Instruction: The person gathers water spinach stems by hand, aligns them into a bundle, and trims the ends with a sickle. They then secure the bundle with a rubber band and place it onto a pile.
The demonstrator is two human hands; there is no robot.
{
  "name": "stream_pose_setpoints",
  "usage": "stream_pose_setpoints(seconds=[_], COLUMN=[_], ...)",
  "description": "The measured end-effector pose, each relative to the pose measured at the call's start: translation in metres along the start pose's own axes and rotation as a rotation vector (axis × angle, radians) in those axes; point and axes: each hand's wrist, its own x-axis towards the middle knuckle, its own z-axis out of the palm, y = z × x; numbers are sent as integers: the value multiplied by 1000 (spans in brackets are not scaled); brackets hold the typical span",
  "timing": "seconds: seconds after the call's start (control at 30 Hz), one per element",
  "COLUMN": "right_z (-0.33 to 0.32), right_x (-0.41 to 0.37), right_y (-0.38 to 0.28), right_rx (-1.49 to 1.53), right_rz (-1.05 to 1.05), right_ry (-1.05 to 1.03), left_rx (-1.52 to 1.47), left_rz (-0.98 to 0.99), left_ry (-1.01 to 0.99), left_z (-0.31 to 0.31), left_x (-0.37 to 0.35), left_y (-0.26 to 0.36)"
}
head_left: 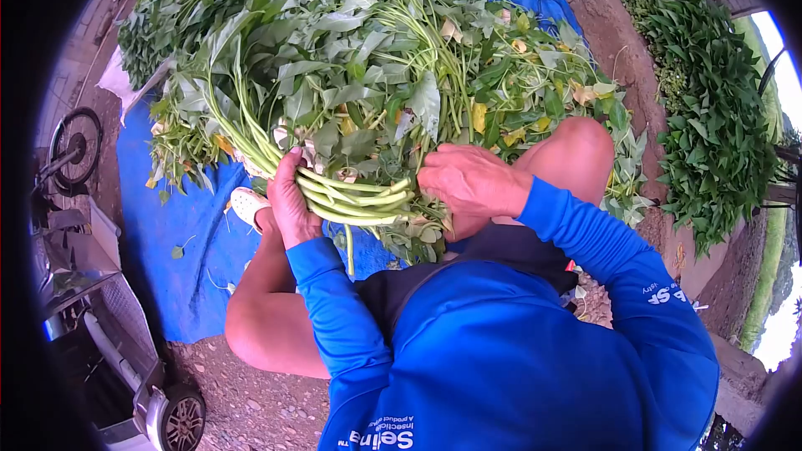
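Observation:
My left hand [292, 200] is wrapped round a bunch of water spinach stems [355, 200]. The cut ends point right, and the leafy part curves up and away to the left over the pile. Close to those ends, my right hand [472, 179] is closed with its fingers curled down; what it grips is hidden beneath the knuckles. A large heap of loose water spinach [359, 75] spreads in front of both hands, with some yellowed leaves among the green.
A blue tarp [180, 259] lies under the heap. More leafy bundles [710, 92] are stacked along the right. At the left stand a wheel [75, 149] and a vehicle-like object [117, 359]. My foot wears a pale clog [246, 209].

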Motion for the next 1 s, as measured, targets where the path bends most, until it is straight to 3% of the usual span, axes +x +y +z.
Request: stream_pose_setpoints(seconds=[0.03, 0.1, 0.17, 0.23, 0.3, 0.4, 0.5, 0.53, 0.63, 0.67, 0.77, 0.87, 0.97, 1.0], right_z=[-7, -26, -24, -14, 68, 68, 43, 25, -1, 12, 51, 80, 36, 7], right_x=[-3, -1, 21, 57, 78, 70, 71, 66, 55, 56, 59, 64, 61, 59], right_y=[19, 64, 122, 173, 258, 228, 214, 211, 190, 204, 201, 197, 185, 171], right_rx=[-49, -402, -414, 26, -18, 57, 179, 197, 836, 917, 704, 171, 64, 200], right_rz=[71, 428, 665, 937, 852, 734, 857, 779, 1003, 1058, 1091, 859, 751, 803], right_ry=[-18, 49, 186, 77, 111, 148, 357, 292, 310, 232, 36, 245, 150, 187], left_rx=[-12, 50, 4, -17, 10, 12, 32, 45, 91, 93, 78, 117, 157, 168], left_rz=[-4, 10, -16, -6, 6, -5, -4, 5, 29, 6, -25, 1, 16, 16], left_ry=[25, 54, 69, 82, 62, 92, 90, 84, 92, 92, 52, 49, 50, 47], left_z=[-4, -15, -13, -2, 7, 9, 18, 20, 17, 16, 22, 23, 12, 10], left_x=[4, 9, 9, 4, -4, -3, -15, -14, -1, 0, -7, -21, -20, -19], left_y=[1, 5, 5, 3, 4, 2, 5, 6, -4, -7, -7, -5, -6, -6])
